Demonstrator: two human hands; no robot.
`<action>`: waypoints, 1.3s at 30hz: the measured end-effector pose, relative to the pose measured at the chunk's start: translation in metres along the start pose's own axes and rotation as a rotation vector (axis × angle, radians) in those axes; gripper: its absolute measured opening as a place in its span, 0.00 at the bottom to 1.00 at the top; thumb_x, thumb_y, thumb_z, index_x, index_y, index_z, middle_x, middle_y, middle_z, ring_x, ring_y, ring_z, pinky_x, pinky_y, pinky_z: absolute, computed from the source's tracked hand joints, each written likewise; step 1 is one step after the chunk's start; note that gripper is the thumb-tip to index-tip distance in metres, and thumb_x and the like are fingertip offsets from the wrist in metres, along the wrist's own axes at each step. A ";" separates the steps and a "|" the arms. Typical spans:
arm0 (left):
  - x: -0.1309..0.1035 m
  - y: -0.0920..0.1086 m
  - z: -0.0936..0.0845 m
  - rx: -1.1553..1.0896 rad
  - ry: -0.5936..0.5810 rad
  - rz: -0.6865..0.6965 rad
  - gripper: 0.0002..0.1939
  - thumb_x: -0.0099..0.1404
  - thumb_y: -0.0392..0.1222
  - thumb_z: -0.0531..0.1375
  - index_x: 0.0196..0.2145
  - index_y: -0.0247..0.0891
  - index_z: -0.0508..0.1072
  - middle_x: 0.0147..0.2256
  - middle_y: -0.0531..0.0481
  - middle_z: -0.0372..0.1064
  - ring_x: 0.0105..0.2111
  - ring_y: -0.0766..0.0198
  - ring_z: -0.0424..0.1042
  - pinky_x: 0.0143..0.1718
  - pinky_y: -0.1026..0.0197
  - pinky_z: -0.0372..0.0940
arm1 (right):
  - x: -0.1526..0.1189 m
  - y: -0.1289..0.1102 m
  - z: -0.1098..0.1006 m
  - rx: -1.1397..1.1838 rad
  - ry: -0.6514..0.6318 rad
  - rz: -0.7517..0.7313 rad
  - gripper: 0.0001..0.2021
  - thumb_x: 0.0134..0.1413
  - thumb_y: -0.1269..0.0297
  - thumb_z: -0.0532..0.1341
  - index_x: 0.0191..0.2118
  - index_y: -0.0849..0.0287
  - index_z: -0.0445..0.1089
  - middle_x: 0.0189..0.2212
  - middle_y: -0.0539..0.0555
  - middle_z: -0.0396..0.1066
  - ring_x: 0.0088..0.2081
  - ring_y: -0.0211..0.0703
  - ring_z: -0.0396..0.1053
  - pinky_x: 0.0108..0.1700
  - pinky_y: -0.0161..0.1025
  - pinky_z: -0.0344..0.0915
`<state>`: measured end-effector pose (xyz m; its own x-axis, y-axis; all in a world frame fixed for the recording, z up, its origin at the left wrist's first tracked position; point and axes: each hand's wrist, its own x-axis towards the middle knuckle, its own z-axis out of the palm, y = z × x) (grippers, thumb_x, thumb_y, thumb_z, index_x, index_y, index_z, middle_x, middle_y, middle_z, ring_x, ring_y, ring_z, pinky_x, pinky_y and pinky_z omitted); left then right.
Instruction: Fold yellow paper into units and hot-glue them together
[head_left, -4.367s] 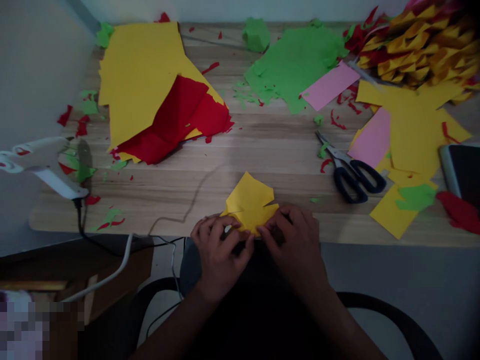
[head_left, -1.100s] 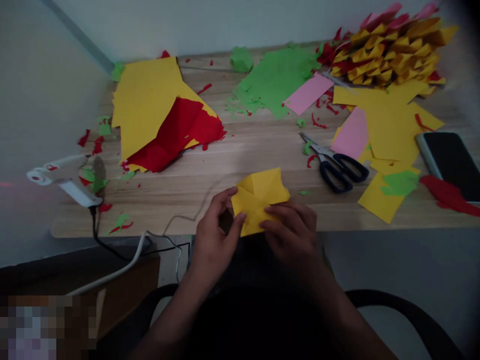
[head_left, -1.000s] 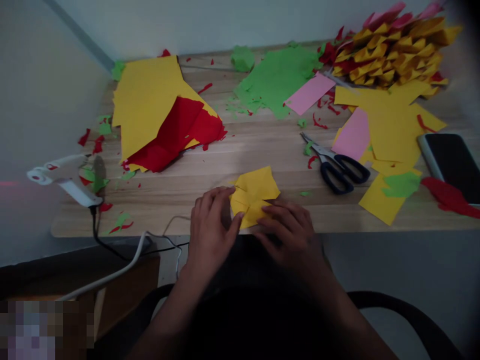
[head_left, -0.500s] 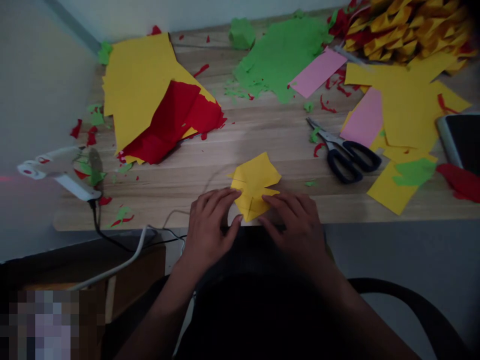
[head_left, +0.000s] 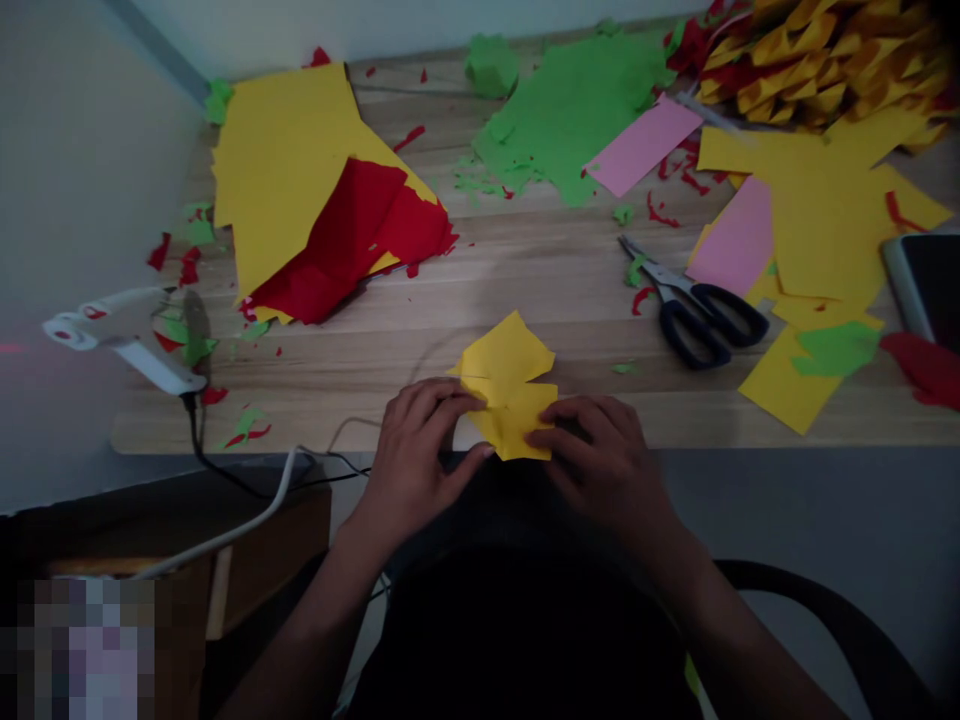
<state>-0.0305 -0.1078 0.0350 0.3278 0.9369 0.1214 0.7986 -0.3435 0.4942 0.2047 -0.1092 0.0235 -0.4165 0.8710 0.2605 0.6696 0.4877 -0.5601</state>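
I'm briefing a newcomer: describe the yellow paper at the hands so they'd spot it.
Find the wood-grain table, then its near edge, mid-picture. The notched yellow paper is there, between the left hand and right hand. Unlike the other yellow papers, it's held.

This is a paper-craft workspace in a plain room; whether home or small workshop cannot be told. The wood-grain tabletop [head_left: 525,240] meets a pale wall [head_left: 420,25] along its far edge. Yellow sheets [head_left: 285,170] and red paper [head_left: 345,240] cover its far left part, ragged green paper [head_left: 570,110] lies near the middle of the far edge, and folded yellow pieces [head_left: 832,65] are heaped at the far right corner. A corded glue gun [head_left: 150,360] sits by the left edge, scissors [head_left: 681,290] lie right of centre, and a slit yellow piece [head_left: 517,405] is at the near edge.
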 end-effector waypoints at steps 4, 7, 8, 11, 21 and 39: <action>-0.005 -0.006 0.000 -0.075 0.042 0.078 0.09 0.63 0.37 0.64 0.40 0.41 0.68 0.47 0.47 0.73 0.56 0.54 0.67 0.57 0.48 0.61 | -0.004 0.000 0.000 -0.025 0.010 -0.018 0.11 0.55 0.76 0.64 0.42 0.54 0.76 0.46 0.55 0.73 0.50 0.52 0.66 0.54 0.51 0.60; -0.011 -0.012 0.000 -0.081 0.032 0.138 0.08 0.62 0.31 0.63 0.37 0.41 0.69 0.49 0.47 0.73 0.59 0.53 0.66 0.59 0.46 0.62 | -0.008 0.001 0.001 -0.057 0.022 -0.043 0.13 0.57 0.76 0.63 0.44 0.53 0.75 0.47 0.55 0.73 0.50 0.51 0.66 0.55 0.51 0.60; -0.012 -0.013 0.000 -0.077 0.029 0.153 0.08 0.62 0.31 0.63 0.37 0.41 0.70 0.50 0.47 0.73 0.59 0.53 0.66 0.59 0.45 0.62 | -0.009 0.001 0.001 -0.061 0.026 -0.049 0.13 0.58 0.76 0.63 0.45 0.52 0.75 0.47 0.55 0.74 0.50 0.51 0.67 0.55 0.51 0.61; -0.013 -0.015 0.002 -0.063 0.042 0.174 0.08 0.61 0.30 0.63 0.36 0.42 0.71 0.50 0.48 0.74 0.59 0.53 0.67 0.60 0.43 0.62 | -0.011 0.003 0.003 -0.064 0.042 -0.062 0.11 0.59 0.77 0.62 0.42 0.54 0.74 0.47 0.55 0.74 0.50 0.50 0.67 0.55 0.51 0.61; -0.012 -0.011 0.004 -0.080 0.066 0.089 0.12 0.64 0.36 0.64 0.44 0.42 0.70 0.48 0.48 0.75 0.59 0.55 0.67 0.60 0.46 0.61 | -0.009 0.004 0.007 -0.032 0.108 -0.036 0.08 0.63 0.71 0.62 0.46 0.54 0.69 0.43 0.53 0.77 0.46 0.48 0.70 0.54 0.49 0.62; -0.009 -0.012 0.007 -0.103 0.103 0.226 0.07 0.62 0.30 0.64 0.34 0.41 0.71 0.44 0.51 0.77 0.54 0.55 0.70 0.57 0.46 0.63 | -0.001 0.003 0.007 -0.029 0.024 -0.073 0.08 0.56 0.70 0.67 0.40 0.54 0.71 0.42 0.53 0.75 0.47 0.51 0.66 0.50 0.49 0.58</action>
<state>-0.0388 -0.1125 0.0218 0.4346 0.8409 0.3224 0.6541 -0.5409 0.5288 0.2031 -0.1092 0.0159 -0.4503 0.8341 0.3186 0.6556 0.5511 -0.5162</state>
